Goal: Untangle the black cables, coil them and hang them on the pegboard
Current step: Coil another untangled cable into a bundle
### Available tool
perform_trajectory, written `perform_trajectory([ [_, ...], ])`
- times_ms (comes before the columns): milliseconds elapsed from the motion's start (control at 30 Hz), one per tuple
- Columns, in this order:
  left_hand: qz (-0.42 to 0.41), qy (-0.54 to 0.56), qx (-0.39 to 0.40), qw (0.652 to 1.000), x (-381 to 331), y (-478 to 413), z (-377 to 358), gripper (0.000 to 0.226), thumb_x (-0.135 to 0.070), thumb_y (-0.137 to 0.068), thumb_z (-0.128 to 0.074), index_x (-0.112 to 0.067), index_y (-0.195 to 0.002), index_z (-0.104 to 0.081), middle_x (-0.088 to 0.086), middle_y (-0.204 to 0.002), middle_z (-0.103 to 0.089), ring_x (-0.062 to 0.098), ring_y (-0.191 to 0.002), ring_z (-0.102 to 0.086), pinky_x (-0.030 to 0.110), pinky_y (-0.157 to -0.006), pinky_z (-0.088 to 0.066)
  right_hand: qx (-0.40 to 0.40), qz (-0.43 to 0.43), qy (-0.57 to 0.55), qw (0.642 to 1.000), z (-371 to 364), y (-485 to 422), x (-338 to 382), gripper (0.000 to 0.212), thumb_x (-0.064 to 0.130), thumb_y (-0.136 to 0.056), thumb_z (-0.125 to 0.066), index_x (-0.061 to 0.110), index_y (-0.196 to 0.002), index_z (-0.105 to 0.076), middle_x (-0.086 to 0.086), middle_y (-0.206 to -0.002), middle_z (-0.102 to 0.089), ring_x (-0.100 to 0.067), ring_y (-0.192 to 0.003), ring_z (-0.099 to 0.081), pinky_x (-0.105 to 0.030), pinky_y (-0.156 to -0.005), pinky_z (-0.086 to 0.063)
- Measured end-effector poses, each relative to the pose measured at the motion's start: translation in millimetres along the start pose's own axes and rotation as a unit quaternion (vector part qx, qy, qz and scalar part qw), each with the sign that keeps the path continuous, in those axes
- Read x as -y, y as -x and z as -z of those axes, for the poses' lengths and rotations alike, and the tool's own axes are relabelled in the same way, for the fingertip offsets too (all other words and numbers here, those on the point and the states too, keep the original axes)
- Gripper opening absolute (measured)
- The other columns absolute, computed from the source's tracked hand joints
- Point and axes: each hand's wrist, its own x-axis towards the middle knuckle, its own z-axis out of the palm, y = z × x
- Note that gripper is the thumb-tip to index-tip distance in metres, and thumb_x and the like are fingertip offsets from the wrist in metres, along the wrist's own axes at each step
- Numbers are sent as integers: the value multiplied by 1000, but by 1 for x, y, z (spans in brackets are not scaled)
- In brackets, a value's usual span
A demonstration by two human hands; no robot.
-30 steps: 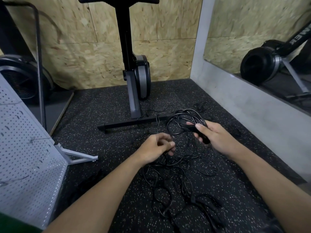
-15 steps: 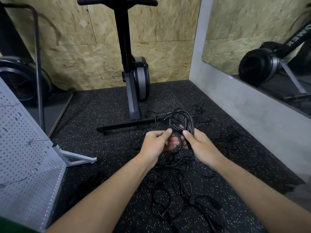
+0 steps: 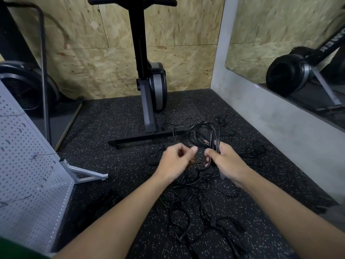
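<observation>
Black tangle [image 3: 186, 195] of cables sprawls on the floor [image 3: 115, 161] under my arms. Right hand [image 3: 226, 162] grips a half-made coil [image 3: 204, 132], loops poking up past my fist. Left hand [image 3: 176, 161] is curled in a pinch just beside it, too blurry to tell if it's got a strand. Yank the coil and I'd guess the pile cinches into knots. Pegboard [image 3: 28, 165] stands on my left.

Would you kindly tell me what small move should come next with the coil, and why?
Probably the left hand should draw a loop of slack up to the coil gripped by the right hand, since much black cable lies tangled on the floor below.
</observation>
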Motion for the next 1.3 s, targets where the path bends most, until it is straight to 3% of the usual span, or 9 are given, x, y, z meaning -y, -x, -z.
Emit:
perform_trajectory([
  [133,-42,-106,183,976,17,5,-6,24,-19,-98,-59,-33,-117,-65,-12,-116,-70,7,-91,-65,28,-83,-50,-4,5,-125,992,9,-1,11,18,15,-106,-55,-1,-108,-62,-10,-87,-65,-19,-76,-68,-62,-99,-54],
  [233,-77,-161,198,964,30,3,-7,24,-17,-99,-63,-33,-116,-62,-9,-113,-70,-1,-74,-59,23,-76,-49,6,3,-213,977,13,4,18,14,10,-107,-53,-1,-111,-60,-14,-94,-63,-20,-77,-68,-57,-92,-60],
  [333,-37,-151,192,969,41,0,-6,4,-29,-104,-59,-31,-103,-62,-8,-107,-72,12,-94,-67,36,-92,-54,-3,-2,-255,967,18,3,18,11,7,-106,-53,-1,-113,-58,-12,-96,-62,-20,-78,-64,-51,-81,-64],
  [567,-114,-162,62,978,29,-6,18,10,-29,-100,-68,-21,-95,-67,-8,-85,-68,8,-75,-60,26,-71,-49,-26,-37,47,998,34,-9,-3,21,15,-108,-49,23,-124,-59,-4,-85,-63,-12,-61,-51,-23,-48,-40],
  [700,-249,-166,-1,954,-3,-6,14,15,-28,-93,-76,-22,-105,-81,-6,-88,-66,8,-83,-61,18,-76,-47,-6,-43,224,974,32,-16,-17,41,42,-109,-41,23,-144,-49,3,-112,-61,-17,-99,-58,-32,-84,-43],
  [900,-296,-202,-79,930,-13,-3,12,29,-21,-91,-79,-18,-119,-79,-7,-97,-62,10,-83,-61,30,-76,-54,156,-73,208,963,13,4,3,74,89,-89,-15,40,-136,-45,6,-79,-53,-5,-51,-46,-22,-46,-38],
  [1000,-274,-196,-97,937,-17,-1,10,25,-24,-85,-85,-17,-108,-80,-8,-91,-68,8,-83,-63,34,-79,-56,223,-38,211,951,10,7,0,67,83,-94,-34,46,-150,-35,12,-117,-64,-2,-91,-60,-26,-79,-51],
  [1067,-255,-200,-88,942,-17,-1,12,22,-30,-83,-86,-18,-99,-77,-9,-89,-68,8,-85,-63,36,-78,-56,236,-12,227,945,9,7,-2,33,54,-107,-42,39,-136,-49,15,-109,-64,-1,-92,-57,-25,-83,-46],
  [1300,-247,-276,54,927,-3,-1,25,54,-39,-106,-56,-44,-156,-40,-12,-164,-32,10,-149,-31,48,-122,-34,224,7,248,943,18,3,-7,33,42,-110,-40,17,-93,-54,5,-77,-57,-14,-68,-50,-33,-68,-44],
])
